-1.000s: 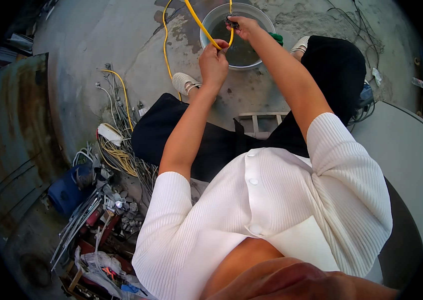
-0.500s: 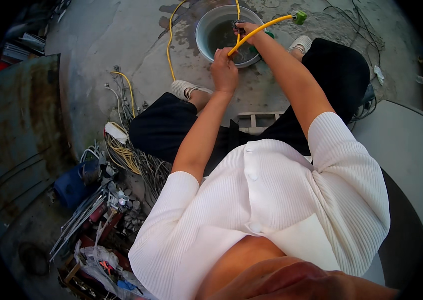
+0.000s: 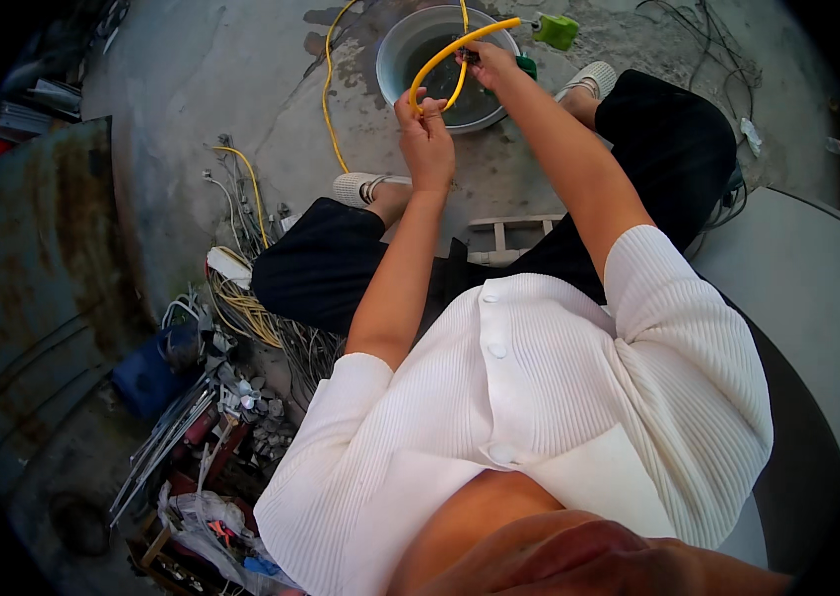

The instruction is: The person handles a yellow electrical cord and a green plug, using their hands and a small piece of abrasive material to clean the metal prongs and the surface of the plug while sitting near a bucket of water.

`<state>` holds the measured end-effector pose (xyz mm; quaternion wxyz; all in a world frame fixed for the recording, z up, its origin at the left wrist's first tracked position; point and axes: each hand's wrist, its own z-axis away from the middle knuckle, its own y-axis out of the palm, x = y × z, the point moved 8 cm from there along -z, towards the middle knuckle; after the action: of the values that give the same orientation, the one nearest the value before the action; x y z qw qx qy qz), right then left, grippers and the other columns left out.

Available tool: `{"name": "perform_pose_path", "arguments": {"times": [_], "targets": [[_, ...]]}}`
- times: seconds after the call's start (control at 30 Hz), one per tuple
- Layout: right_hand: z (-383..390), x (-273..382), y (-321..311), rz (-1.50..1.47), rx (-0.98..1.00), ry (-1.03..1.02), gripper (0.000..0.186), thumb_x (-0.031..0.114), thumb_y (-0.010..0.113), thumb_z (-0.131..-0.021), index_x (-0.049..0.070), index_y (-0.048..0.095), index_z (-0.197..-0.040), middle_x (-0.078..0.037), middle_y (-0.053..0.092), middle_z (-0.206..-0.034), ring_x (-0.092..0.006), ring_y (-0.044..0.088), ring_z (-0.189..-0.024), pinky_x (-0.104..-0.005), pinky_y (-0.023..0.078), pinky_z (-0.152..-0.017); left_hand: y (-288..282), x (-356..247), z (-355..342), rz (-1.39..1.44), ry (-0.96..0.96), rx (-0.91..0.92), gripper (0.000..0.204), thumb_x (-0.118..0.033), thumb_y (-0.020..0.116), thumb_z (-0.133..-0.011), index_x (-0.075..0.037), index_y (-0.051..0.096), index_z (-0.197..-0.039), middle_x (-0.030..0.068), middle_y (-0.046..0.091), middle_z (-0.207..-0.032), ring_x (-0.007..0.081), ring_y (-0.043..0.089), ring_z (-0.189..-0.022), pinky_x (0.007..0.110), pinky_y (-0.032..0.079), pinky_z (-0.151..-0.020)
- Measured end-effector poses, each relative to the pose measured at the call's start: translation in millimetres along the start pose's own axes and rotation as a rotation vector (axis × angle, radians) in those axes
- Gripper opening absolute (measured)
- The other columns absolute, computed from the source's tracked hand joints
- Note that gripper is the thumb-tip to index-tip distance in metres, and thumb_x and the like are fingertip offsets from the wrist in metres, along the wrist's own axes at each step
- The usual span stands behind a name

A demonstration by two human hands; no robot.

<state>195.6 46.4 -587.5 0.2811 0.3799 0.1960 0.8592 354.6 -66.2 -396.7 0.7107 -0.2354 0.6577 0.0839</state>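
Note:
A yellow cable [image 3: 434, 63] bends in a loop above a round metal basin [image 3: 386, 77] of murky water. My left hand [image 3: 428, 149] is closed on the bend of the cable, at the basin's near left rim. Over the basin, my right hand [image 3: 492, 68] grips another stretch of cable with a dark, bunched scrubber [image 3: 468, 57] pressed round it. The cable's free end points right, past my right hand, with a bright green block-shaped connector [image 3: 556, 33] on it. A darker green thing [image 3: 527, 67] shows at the basin's right rim, partly hidden by my right hand.
More yellow cable [image 3: 329, 89] runs along the wet concrete left of the basin. Bundled grey and yellow cables [image 3: 246, 310], a blue container [image 3: 147, 375] and scrap pieces lie left of my leg. Thin black wires [image 3: 713, 50] lie at the far right.
The cable's free end and green connector have swung left and slightly up. The cable now curves more tightly, and my left hand has shifted slightly left.

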Motion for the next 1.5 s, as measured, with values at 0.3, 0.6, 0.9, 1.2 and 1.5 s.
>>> {"name": "perform_pose_path", "arguments": {"times": [0.3, 0.6, 0.9, 1.2, 1.5], "targets": [[5, 6, 6, 0.046, 0.035, 0.014, 0.019, 0.008, 0.06, -0.085, -0.005, 0.056, -0.098, -0.016, 0.063, -0.091, -0.0259, 0.065, -0.079, -0.0358, 0.058, -0.07, -66, -15, -25, 0.134, -0.056, 0.064, 0.012, -0.007, 0.062, -0.085, -0.008, 0.052, -0.092, 0.0033, 0.055, -0.093, 0.0093, 0.055, -0.081, 0.023, 0.046, -0.071], [-43, 37, -18, -0.096, 0.133, -0.018, 0.015, 0.007, 0.056, -0.088, -0.003, 0.055, -0.099, -0.015, 0.062, -0.093, -0.0257, 0.064, -0.085, -0.0369, 0.057, -0.076, -57, -5, -3, 0.26, -0.216, 0.316, 0.011, 0.004, 0.062, -0.081, -0.005, 0.057, -0.082, 0.0093, 0.061, -0.1, 0.0157, 0.059, -0.093, 0.024, 0.047, -0.081], [123, -73, 56, -0.04, 0.235, 0.392, 0.018, 0.014, 0.061, -0.086, 0.004, 0.058, -0.101, -0.007, 0.064, -0.093, -0.0194, 0.063, -0.084, -0.0317, 0.055, -0.076, -49, 52, -32, 0.334, -0.049, -0.039, 0.013, 0.004, 0.063, -0.082, -0.005, 0.054, -0.079, 0.0105, 0.063, -0.097, 0.0139, 0.059, -0.09, 0.023, 0.046, -0.081], [15, -33, 33, 0.154, 0.043, 0.171, 0.021, 0.011, 0.065, -0.083, 0.001, 0.057, -0.099, -0.011, 0.063, -0.093, -0.0213, 0.064, -0.087, -0.0355, 0.056, -0.076, -55, 26, 11, 0.093, 0.071, 0.058, 0.02, 0.002, 0.062, -0.082, -0.004, 0.046, -0.071, 0.0059, 0.057, -0.09, 0.0141, 0.059, -0.094, 0.023, 0.044, -0.077], [-51, -46, 48, -0.228, 0.204, 0.193, 0.019, 0.013, 0.05, -0.092, 0.001, 0.054, -0.106, -0.013, 0.063, -0.099, -0.0249, 0.064, -0.087, -0.036, 0.053, -0.078, -113, 42, 15, 0.127, -0.192, 0.023, 0.015, 0.003, 0.053, -0.087, -0.005, 0.044, -0.078, 0.0126, 0.058, -0.102, 0.0183, 0.062, -0.095, 0.024, 0.047, -0.081]]}}
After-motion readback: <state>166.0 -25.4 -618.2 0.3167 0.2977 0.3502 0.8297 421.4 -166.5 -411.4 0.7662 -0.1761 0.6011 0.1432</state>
